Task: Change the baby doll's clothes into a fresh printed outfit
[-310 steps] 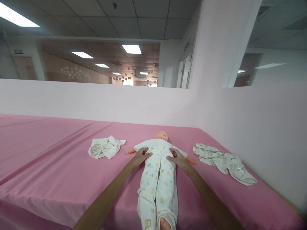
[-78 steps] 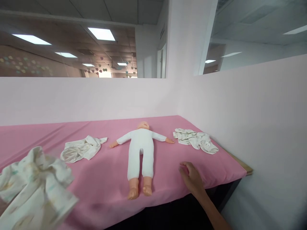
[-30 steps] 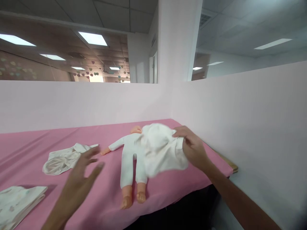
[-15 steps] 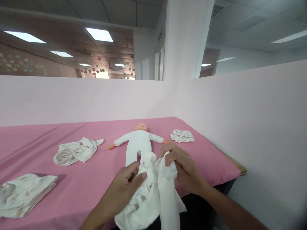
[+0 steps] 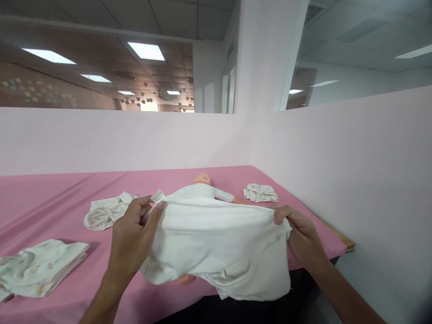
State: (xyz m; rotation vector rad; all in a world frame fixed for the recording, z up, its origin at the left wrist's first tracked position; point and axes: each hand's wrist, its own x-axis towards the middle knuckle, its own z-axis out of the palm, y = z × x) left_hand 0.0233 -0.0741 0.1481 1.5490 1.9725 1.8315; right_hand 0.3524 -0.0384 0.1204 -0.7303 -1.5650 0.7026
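Note:
My left hand [image 5: 133, 234] and my right hand [image 5: 300, 234] each pinch one end of a plain white baby garment [image 5: 219, 243], stretched wide between them above the table's near edge. A small label sticks up by my left fingers. Behind the cloth a baby doll [image 5: 202, 186] in a white suit lies on its back on the pink table [image 5: 54, 198]. Only its head, one arm and part of a foot show.
A crumpled white garment [image 5: 104, 213] lies left of the doll. A printed garment [image 5: 40, 267] sits folded at the near left, and a small folded printed piece [image 5: 261, 192] at the far right. Pale partition walls [image 5: 337, 148] close the back and right sides.
My right hand picked up the white garment from the right of the doll and brought it near. Both hands then took hold and spread it wide, hiding most of the doll.

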